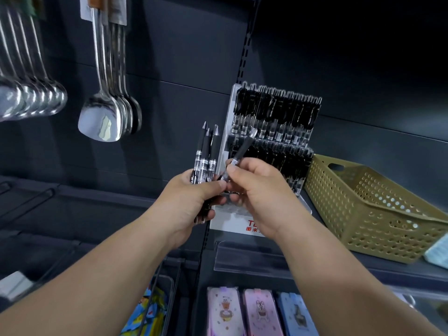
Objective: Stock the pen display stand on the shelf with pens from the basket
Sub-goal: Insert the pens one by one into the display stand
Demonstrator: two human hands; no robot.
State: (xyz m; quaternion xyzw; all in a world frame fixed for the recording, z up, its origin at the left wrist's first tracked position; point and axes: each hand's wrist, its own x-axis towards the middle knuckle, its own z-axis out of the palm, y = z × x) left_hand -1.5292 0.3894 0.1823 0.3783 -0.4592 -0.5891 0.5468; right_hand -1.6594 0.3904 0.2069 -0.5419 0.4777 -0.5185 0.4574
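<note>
While the left hand (191, 200) grips three pens (206, 154) upright with tips up, the right hand (259, 190) pinches one pen (242, 149), its tip slanted toward the display stand (228, 221). The stand sits on the shelf (363, 267) holding two rows of black pens, and one perforated basket (363, 207) stands just right of it.

— Is it bright there?
— No, dim. The top right corner is nearly black. Light comes from my side and lands on my left hand (191, 197) and right hand (259, 190).
— Anything shiny?
— The spoons (101, 122) have white glare and throw soft shadows on the wall (181, 57).
— Sharp?
— In the middle. The edges bend and look smeary.
</note>
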